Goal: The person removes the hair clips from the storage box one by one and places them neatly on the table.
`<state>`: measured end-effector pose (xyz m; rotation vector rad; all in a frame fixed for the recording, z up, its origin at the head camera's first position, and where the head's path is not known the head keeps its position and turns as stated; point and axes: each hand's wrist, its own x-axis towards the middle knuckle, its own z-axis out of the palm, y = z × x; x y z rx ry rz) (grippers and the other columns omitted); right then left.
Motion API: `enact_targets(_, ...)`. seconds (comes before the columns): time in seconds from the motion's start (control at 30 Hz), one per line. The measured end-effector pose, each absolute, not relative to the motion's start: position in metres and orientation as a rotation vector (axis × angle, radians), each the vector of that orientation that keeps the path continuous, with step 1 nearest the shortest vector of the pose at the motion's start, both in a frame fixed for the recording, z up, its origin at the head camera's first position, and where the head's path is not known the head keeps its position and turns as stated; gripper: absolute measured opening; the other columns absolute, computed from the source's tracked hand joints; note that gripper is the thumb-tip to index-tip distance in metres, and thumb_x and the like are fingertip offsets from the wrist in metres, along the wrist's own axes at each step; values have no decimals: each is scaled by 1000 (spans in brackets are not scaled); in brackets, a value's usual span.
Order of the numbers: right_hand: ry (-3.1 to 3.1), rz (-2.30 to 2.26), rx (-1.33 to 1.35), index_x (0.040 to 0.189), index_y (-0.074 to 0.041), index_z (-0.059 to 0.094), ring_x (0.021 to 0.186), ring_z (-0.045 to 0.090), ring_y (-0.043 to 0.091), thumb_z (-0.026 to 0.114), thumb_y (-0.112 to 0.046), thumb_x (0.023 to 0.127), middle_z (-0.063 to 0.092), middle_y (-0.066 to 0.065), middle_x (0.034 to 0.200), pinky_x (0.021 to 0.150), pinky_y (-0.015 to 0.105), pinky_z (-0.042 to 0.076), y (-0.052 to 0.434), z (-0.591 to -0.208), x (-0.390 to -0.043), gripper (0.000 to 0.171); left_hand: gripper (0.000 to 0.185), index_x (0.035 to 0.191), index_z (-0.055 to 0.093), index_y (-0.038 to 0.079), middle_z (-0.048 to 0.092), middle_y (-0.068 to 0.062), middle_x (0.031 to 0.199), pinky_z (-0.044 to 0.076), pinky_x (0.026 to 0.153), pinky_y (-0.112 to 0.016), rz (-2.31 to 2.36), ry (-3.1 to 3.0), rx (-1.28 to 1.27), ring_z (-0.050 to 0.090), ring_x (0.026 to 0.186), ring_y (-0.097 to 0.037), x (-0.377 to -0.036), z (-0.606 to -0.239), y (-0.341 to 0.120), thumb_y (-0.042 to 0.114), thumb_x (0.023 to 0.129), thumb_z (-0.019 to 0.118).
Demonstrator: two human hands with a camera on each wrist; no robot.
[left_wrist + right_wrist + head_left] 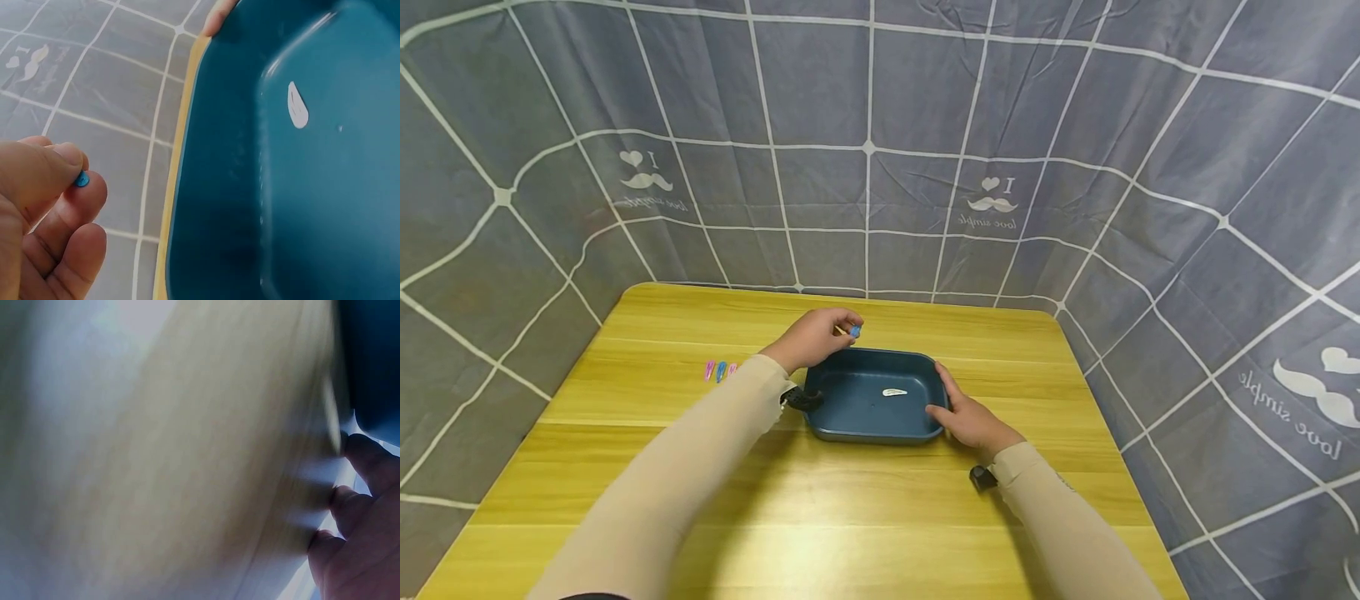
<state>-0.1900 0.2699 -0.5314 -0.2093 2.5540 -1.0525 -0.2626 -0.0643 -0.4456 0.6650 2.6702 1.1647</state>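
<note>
A dark blue rectangular tray (842,417) sits mid-table with a white hair clip (894,392) lying inside it; the white clip (297,106) also shows in the left wrist view on the tray (219,187) floor. My left hand (811,337) hovers over the tray's far left corner, pinching a small blue hair clip (854,332) between thumb and fingertips; the blue clip (82,180) peeks out between the fingers. My right hand (972,419) rests against the tray's right rim, fingers laid along it. The right wrist view is blurred, showing fingertips (369,469) near the tray edge.
Three small hair clips, pink and blue (719,370), lie on the yellow wooden table (662,467) left of the tray. A grey grid-patterned cloth (865,167) walls in the table on three sides.
</note>
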Motion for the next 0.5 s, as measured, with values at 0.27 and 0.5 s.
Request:
enact_targets(0.27,2528,-1095,-199,166,-53,-1,148,45,42,59,-43,106,33,18,170,120,60,36,270,-534,-192,85,33,139,64,13,70,-9,123,59,97,-44,1191,2697,595,70,108,-25,-262,-444,-92,18,106,64)
enact_targets(0.5,2541,-1066,-216,166,-52,-2,145,49,44,58,-44,106,34,19,170,118,61,38,270,-534,-193,85,35,142,62,12,68,-12,125,56,96,-46,1216,2720,497,68,112,-29,-262,-443,-122,19,108,61)
